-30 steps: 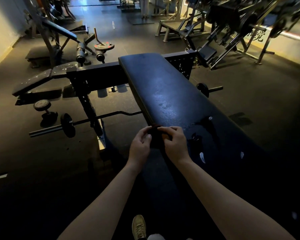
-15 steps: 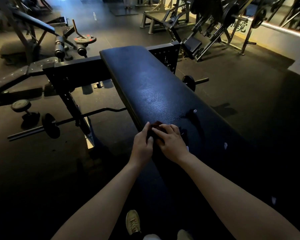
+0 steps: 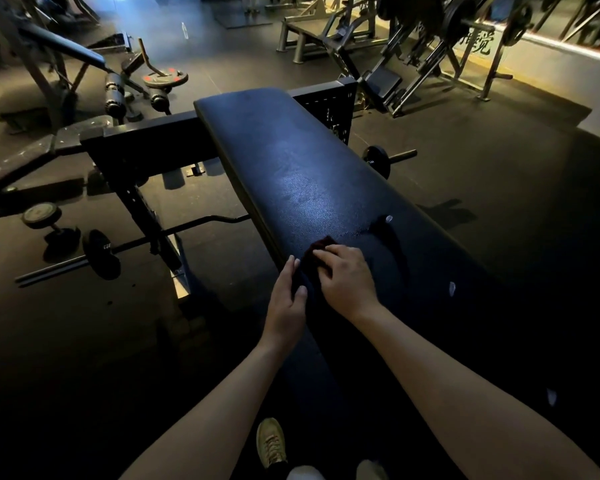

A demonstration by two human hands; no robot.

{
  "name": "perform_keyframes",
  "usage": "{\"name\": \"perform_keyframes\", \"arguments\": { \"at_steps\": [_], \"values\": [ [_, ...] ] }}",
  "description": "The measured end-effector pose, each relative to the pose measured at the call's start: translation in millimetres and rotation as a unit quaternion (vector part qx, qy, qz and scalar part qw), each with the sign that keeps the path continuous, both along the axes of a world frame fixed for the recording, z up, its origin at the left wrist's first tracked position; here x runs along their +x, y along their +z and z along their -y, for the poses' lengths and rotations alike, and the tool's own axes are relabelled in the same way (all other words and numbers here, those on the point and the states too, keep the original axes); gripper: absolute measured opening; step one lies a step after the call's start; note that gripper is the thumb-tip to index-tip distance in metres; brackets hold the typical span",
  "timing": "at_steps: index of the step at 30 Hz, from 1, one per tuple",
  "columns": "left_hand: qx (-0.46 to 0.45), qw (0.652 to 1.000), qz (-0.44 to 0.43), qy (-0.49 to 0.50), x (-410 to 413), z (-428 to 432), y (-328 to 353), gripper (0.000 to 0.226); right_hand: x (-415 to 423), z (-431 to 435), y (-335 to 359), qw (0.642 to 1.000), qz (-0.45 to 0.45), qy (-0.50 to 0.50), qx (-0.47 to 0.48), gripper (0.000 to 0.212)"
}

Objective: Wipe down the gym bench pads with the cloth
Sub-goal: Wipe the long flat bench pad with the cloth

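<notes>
1 cloth (image 3: 321, 244) near pad (image 3: 291, 168) edge

Dark rubber floor (image 3: 482, 188) all round. On the floor at left we log a curl bar (image 3: 132, 243) carrying one black plate (image 3: 100, 253); the bar passes under a black steel frame (image 3: 146, 147). Left of the plate, near it, lies a dumbbell (image 3: 41, 215). Farther back left we see a disc with red marks (image 3: 165, 79) beside two foam rollers (image 3: 114, 93). At right, a short bar end carries a small plate (image 3: 378, 160). Far right: plate-loaded machines (image 3: 413, 53) before a lit wall bearing dark characters (image 3: 482, 43). At the bottom edge we note an olive laced shoe (image 3: 271, 443).
</notes>
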State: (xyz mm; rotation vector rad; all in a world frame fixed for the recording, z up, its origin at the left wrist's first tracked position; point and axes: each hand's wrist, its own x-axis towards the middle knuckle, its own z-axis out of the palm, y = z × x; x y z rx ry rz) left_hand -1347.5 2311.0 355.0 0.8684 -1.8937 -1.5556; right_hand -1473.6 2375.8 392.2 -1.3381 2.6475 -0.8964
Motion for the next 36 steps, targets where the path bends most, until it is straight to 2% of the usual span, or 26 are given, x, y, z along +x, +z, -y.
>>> {"name": "perform_keyframes", "arguments": {
  "at_steps": [3,6,10,14,17,23,25,29,32,36],
  "values": [
    [-0.037,0.999,0.012,0.015,-5,-3,3,0.06,9,-6,-1,0.998,-0.025,0.046,0.018,0.036],
    [-0.121,0.992,0.048,0.002,-5,-1,1,0.055,-9,-16,-3,0.996,-0.042,0.077,0.031,0.033],
    [-0.217,0.97,0.105,-0.025,-1,2,-1,0.049,-39,-20,-5,0.999,-0.033,0.006,0.01,0.029],
    [-0.222,0.968,0.119,-0.017,-9,3,5,0.048,-20,-14,-1,0.999,0.0,-0.034,0.013,0.033],
    [-0.228,0.966,0.126,-0.002,-15,8,11,0.048,-9,-15,4,1.0,0.021,-0.006,0.01,0.03],
    [-0.248,0.957,0.148,-0.041,-38,2,17,0.058,-13,-31,-3,0.997,-0.056,0.037,0.048,0.037],
    [-0.289,0.942,0.168,-0.036,-38,1,12,0.057,-32,-32,-2,0.996,-0.065,-0.007,0.054,0.036],
    [-0.337,0.923,0.184,-0.025,-37,7,8,0.056,-49,-30,-1,0.994,-0.02,-0.091,0.055,0.037],
    [-0.334,0.919,0.209,-0.023,-48,14,15,0.056,-32,-16,-3,0.998,-0.002,-0.054,0.025,0.036],
    [-0.328,0.912,0.238,-0.059,-71,28,25,0.048,-45,-18,-5,0.998,-0.046,0.003,0.046,0.035]
  ]
}}
